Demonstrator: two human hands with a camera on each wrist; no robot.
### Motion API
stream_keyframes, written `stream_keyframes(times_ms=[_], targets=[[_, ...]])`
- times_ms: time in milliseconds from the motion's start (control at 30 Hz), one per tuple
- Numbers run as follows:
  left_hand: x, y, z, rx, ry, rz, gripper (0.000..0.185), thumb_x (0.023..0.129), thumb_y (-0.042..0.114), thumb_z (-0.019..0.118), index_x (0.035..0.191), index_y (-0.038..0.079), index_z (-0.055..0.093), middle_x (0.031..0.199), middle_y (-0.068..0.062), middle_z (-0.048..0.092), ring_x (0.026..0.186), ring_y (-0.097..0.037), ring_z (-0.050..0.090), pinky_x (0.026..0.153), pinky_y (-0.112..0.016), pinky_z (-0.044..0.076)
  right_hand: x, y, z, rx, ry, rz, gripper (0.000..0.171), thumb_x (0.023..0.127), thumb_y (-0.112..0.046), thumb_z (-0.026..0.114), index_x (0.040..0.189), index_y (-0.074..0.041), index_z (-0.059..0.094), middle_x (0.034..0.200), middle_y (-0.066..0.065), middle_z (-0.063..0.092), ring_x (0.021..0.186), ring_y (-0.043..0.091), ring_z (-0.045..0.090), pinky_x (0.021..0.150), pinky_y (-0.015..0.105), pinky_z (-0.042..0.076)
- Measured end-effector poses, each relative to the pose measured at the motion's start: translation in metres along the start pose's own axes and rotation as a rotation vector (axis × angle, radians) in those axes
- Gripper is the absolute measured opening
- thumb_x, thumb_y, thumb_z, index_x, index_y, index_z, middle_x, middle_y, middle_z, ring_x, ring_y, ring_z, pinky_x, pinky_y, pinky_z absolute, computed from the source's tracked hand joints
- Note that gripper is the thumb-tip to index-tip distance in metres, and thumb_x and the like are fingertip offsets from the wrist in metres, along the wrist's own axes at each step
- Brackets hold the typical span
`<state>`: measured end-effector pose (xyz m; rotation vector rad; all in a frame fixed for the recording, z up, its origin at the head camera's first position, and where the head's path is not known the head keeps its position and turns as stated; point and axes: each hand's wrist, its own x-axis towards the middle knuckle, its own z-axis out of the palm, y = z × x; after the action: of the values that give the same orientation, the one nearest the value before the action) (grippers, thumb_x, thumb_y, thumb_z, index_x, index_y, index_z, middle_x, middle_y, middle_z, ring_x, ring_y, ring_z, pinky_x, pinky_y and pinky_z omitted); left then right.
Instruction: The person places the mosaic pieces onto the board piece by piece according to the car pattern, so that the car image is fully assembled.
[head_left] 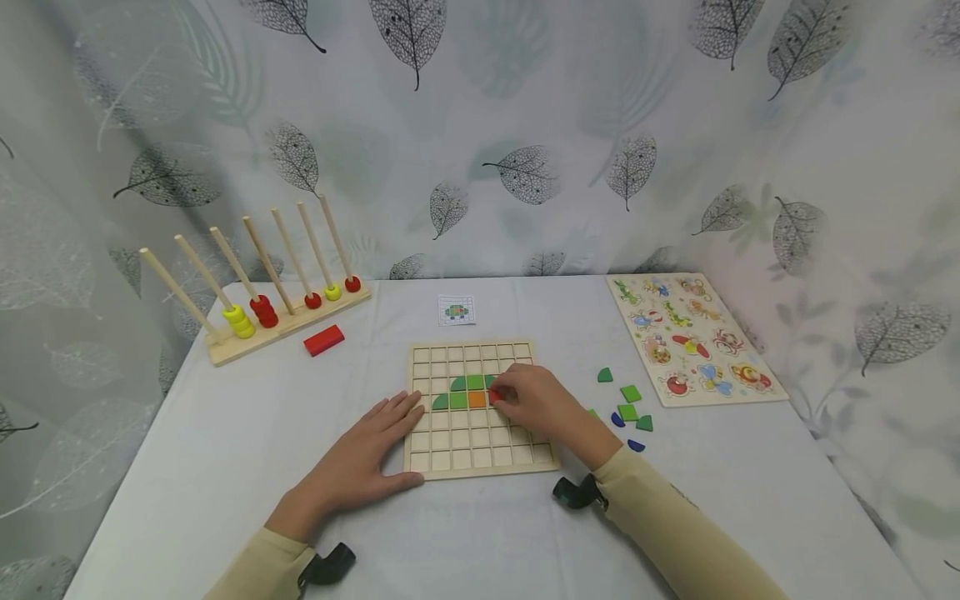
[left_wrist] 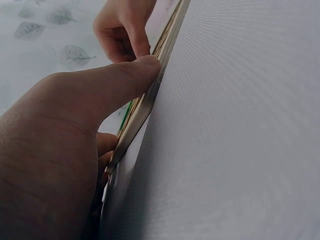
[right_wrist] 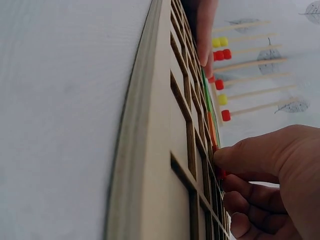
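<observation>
The right hand (head_left: 536,404), in the middle of the head frame, has its grip closed on one small red piece (head_left: 494,397); the curled fingers (right_wrist: 250,192) press it into a cell of the wooden grid board (head_left: 480,454), just to the right of one orange tile (head_left: 477,399). Around the orange tile I count about four green tiles (head_left: 467,383) in the board, two above it and two to its left; the hand may hide more.

The left hand (head_left: 367,454), at lower left of the board, has an open grip: the fingers lie flat on the board's left edge, and the thumb (left_wrist: 125,80) rests along its near edge.

Outward to the right, on the white bench (head_left: 225,450), lie loose pieces (head_left: 630,393): about four green ones and two blue ones, close together but apart from the board. Further right lies one animal puzzle board (head_left: 693,337). Above the grid board, at the centre of the frame, lies one small pattern card (head_left: 457,309). At upper left stands one peg rack (head_left: 285,329) with seven slanted sticks; five of them carry rings, red or yellow. One red block (head_left: 324,340) lies just in front of the rack
</observation>
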<state>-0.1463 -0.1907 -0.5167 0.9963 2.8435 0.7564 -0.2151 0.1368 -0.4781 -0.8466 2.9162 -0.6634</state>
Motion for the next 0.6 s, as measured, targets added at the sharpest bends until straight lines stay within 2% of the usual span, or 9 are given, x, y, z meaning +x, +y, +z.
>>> stream_keyframes(times_ms=[300,600], targets=[[0.0005,0.0027,-0.0022,-0.003,-0.001,0.000,0.097,0.095,0.069,0.070,0.168,0.011,0.043,0.177,-0.002,0.031,0.164,-0.025,0.023,0.131,-0.050,0.024,-0.0022,-0.0007,0.0006,0.005,-0.024,0.003,0.014,0.096,-0.016,0.085,0.109,-0.012,0.082,0.099,-0.006,0.071,0.086,0.009,0.061,0.077,0.028,0.058],[0.0002,0.0014,-0.0014,0.004,0.002,0.010,0.097,0.095,0.069,0.070,0.167,0.010,0.043,0.177,-0.002,0.031,0.164,-0.025,0.023,0.131,-0.050,0.024,-0.0026,-0.0013,0.0002,0.027,-0.011,-0.008,0.015,0.095,-0.014,0.085,0.109,-0.010,0.082,0.099,-0.005,0.072,0.086,0.009,0.063,0.077,0.028,0.059]])
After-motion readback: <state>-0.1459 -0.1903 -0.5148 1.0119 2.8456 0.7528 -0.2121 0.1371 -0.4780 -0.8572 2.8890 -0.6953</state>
